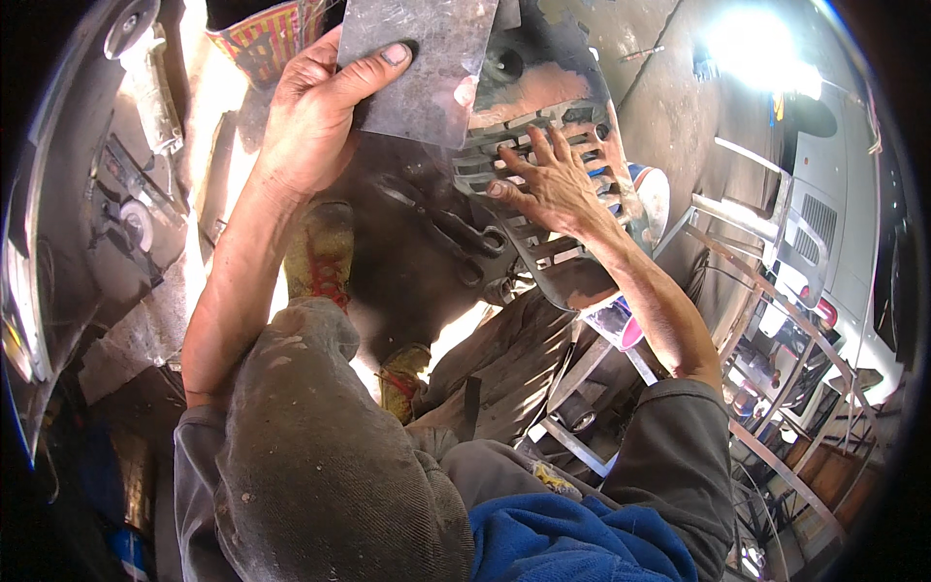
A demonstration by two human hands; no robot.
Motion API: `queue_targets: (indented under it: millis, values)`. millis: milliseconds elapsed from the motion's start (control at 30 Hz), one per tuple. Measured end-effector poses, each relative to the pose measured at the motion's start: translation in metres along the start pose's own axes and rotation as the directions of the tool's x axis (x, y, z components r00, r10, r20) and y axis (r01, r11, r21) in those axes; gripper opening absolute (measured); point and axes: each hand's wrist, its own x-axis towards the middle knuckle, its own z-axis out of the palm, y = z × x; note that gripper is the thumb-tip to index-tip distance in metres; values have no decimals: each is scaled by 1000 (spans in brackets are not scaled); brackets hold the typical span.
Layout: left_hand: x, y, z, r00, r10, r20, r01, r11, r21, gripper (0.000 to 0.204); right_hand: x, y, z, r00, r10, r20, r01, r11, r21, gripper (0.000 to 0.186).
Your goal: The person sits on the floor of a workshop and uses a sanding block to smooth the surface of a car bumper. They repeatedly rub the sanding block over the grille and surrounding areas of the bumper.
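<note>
My left hand (pixel 325 102) grips a thin, flat grey sheet (pixel 417 68) by its left edge, thumb on top and fingers behind it. Scuffs mark the sheet; whether it is metal or plastic I cannot tell. To its right, my right hand (pixel 558 189) lies with fingers spread on a dark panel with rows of slots (pixel 577 126), like a vehicle grille. Tan, bare-looking patches show on the panel's upper part and lower edge. The sheet's lower right corner overlaps the panel's left side in view.
Below the panel lie dark metal parts (pixel 456 228) on the ground. My yellow shoes with red laces (pixel 320 257) stand beneath me. A metal frame (pixel 747 252) and a white vehicle (pixel 834 213) are at the right, near a bright light (pixel 761 48). A patterned red-and-yellow container (pixel 267 44) stands at the upper left.
</note>
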Motion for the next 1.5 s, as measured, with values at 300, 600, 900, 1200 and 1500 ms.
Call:
queue_targets:
  millis: [300, 600, 900, 1200, 1500]
  values:
    - [0, -1, -1, 1000, -17, -9, 17, 998, 67, 28, 0, -1, 0, 999, 53, -8, -53, 999, 8, 88]
    - [-4, 3, 1, 999, -41, -14, 42, 999, 12, 27, -2, 4, -4, 995, 98, -33, -102, 987, -122, 89]
    - [-3, 2, 2, 1000, -18, -11, 19, 999, 31, 28, -3, -4, 2, 999, 28, -40, -32, 993, -111, 88]
    - [-5, 6, 3, 998, -34, -43, 36, 998, 46, 29, -3, 1, -2, 999, -3, -51, -1, 997, -73, 85]
    - [-4, 6, 5, 998, -52, -41, 53, 998, 32, 28, -7, -14, 0, 999, -37, -9, 37, 999, 31, 89]
